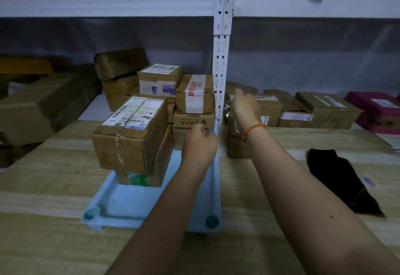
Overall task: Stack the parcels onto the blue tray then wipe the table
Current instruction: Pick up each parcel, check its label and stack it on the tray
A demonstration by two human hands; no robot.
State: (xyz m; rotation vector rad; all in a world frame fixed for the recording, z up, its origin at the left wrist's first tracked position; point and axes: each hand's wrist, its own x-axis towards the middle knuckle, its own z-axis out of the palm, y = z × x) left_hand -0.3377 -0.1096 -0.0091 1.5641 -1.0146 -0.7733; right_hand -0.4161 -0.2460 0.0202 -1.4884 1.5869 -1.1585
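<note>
So the blue tray [138,205] sat on the wooden table [43,242], long side running away from the camera, and the parcels were piled on its far half. Nearest pile was two high: a big labelled box [129,132] on top of a lower box with green print [138,178], the top one overhanging the lower one toward the left. Behind that, at the tray's far right corner, a stack of three: the red-lettered taped box [194,94] on a flat printed box [192,120] on another I could barely see. More boxes were behind those, but whether they were on the tray or on the shelf, I couldn't tell.

The near half of the tray floor was bare, with one round corner socket [92,213] at each of the two near corners.

The left hand [199,145] was at the tray's right rim, fingers curled against the bottom of the three-stack; couldn't tell if it actually gripped anything. The right hand [245,106] was out past the white shelf post [220,58], over a brown parcel [237,147] standing on the table just right of the tray. Fingers looked bent downward, too blurred to say if they held it.

One black cloth [339,179] lay on the table off to the right, well apart from the tray. About five more boxes sat on the shelf [303,6] level behind the right hand.
</note>
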